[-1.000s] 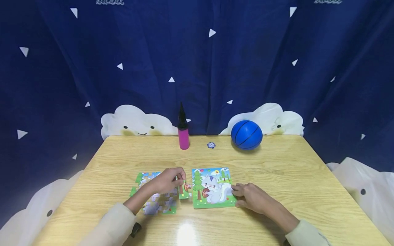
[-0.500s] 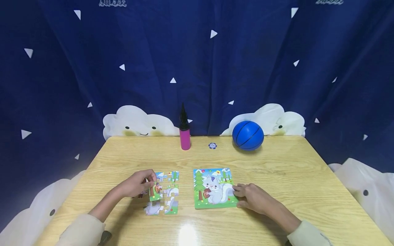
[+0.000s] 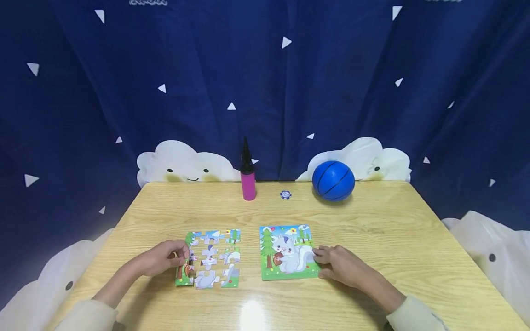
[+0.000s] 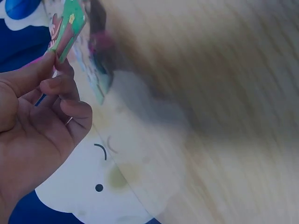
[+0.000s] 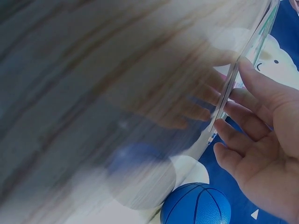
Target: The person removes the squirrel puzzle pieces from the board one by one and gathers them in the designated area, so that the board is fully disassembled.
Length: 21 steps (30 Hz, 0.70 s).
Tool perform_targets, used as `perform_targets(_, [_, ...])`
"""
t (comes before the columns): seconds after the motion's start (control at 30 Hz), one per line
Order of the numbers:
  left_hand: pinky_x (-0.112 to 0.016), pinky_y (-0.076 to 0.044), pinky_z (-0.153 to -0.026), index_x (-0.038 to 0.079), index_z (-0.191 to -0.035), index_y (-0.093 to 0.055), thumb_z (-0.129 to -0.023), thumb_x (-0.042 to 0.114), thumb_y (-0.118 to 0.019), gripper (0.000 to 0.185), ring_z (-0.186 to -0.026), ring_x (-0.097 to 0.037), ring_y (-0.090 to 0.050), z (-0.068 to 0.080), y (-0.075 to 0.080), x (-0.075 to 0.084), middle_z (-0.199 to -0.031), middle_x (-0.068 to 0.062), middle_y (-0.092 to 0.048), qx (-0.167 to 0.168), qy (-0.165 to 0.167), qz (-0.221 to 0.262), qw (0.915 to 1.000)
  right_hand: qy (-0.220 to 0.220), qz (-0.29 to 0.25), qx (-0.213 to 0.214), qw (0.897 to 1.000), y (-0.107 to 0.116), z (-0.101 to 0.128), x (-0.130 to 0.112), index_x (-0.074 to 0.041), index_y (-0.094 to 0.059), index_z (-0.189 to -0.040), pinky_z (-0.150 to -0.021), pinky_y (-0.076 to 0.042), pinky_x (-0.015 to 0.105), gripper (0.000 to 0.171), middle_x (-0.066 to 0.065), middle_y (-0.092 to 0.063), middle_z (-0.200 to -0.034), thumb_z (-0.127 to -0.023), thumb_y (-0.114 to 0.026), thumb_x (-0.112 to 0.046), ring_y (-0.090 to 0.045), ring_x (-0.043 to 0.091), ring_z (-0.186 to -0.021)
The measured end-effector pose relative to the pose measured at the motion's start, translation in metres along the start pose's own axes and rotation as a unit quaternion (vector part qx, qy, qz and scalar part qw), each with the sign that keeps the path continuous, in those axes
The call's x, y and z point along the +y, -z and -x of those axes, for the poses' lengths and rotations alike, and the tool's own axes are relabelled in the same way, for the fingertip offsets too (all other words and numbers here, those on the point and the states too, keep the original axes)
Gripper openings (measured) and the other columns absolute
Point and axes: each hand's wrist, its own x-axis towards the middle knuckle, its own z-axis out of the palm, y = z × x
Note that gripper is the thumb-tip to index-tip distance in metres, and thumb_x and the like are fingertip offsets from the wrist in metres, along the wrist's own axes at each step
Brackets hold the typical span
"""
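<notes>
My left hand (image 3: 165, 258) pinches a puzzle piece (image 3: 185, 270) with a tree and an acorn on it, at the lower left corner of the loose puzzle pieces (image 3: 213, 259) on the wooden table (image 3: 372, 230). In the left wrist view the same piece (image 4: 67, 30) is held between thumb and fingertips (image 4: 60, 84). My right hand (image 3: 337, 263) rests with straight fingers on the right edge of the squirrel puzzle board (image 3: 285, 252). In the right wrist view the fingers (image 5: 243, 107) touch the board's thin edge (image 5: 229, 93).
A pink and black pump (image 3: 247, 172), a small blue chip (image 3: 285, 194) and a blue ball (image 3: 333, 180) stand along the table's far edge. A dark blue curtain (image 3: 265, 82) with white clouds hangs behind. The ball (image 5: 196, 205) also shows in the right wrist view.
My left hand has carried the piece leftward, from beside the squirrel board across the loose pieces to their lower left corner. The right hand has stayed on the board's edge.
</notes>
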Motion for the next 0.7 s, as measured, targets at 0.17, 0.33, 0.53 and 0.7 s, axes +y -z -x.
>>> perform_targets(0.17, [-0.022, -0.038, -0.061, 0.004, -0.092, -0.056, -0.093, 0.004, -0.053, 0.003, -0.073, -0.008, -0.053, 0.007, 0.001, -0.006, -0.083, -0.005, -0.058, -0.006, 0.006, 0.001, 1.0000, -0.003, -0.003, -0.003, 1.000, 0.000, -0.001, 0.000, 0.001, -0.065, -0.116, -0.094, -0.047, 0.052, 0.044, 0.018, -0.061, -0.126, -0.080, -0.073, -0.023, -0.057, 0.037, -0.117])
perform_targets(0.33, [-0.022, -0.037, -0.060, 0.004, -0.089, -0.056, -0.093, 0.004, -0.054, 0.004, -0.073, -0.008, -0.047, 0.009, -0.001, -0.010, -0.083, -0.004, -0.056, -0.007, 0.010, -0.004, 0.9999, -0.004, -0.005, -0.005, 1.000, 0.001, -0.003, 0.001, 0.002, -0.065, -0.116, -0.094, -0.047, 0.053, 0.045, 0.018, -0.061, -0.126, -0.079, -0.074, -0.023, -0.057, 0.038, -0.118])
perform_targets(0.53, [-0.022, -0.037, -0.060, 0.004, -0.087, -0.056, -0.092, 0.003, -0.054, 0.005, -0.071, -0.008, -0.046, 0.009, -0.007, -0.012, -0.081, -0.004, -0.055, 0.008, 0.026, -0.016, 0.9995, -0.007, -0.006, -0.009, 1.000, 0.000, -0.004, 0.001, 0.001, -0.065, -0.116, -0.094, -0.046, 0.053, 0.045, 0.018, -0.061, -0.126, -0.079, -0.074, -0.022, -0.057, 0.038, -0.118])
perform_targets(0.7, [-0.022, -0.041, -0.063, 0.004, -0.090, -0.059, -0.091, 0.002, -0.055, 0.004, -0.072, -0.009, -0.052, 0.008, -0.009, -0.009, -0.082, -0.005, -0.060, 0.012, 0.025, -0.016, 0.9995, -0.022, -0.010, -0.025, 0.999, 0.005, -0.005, 0.000, -0.001, -0.068, -0.113, -0.096, -0.045, 0.054, 0.044, 0.016, -0.063, -0.123, -0.077, -0.076, -0.025, -0.056, 0.040, -0.118])
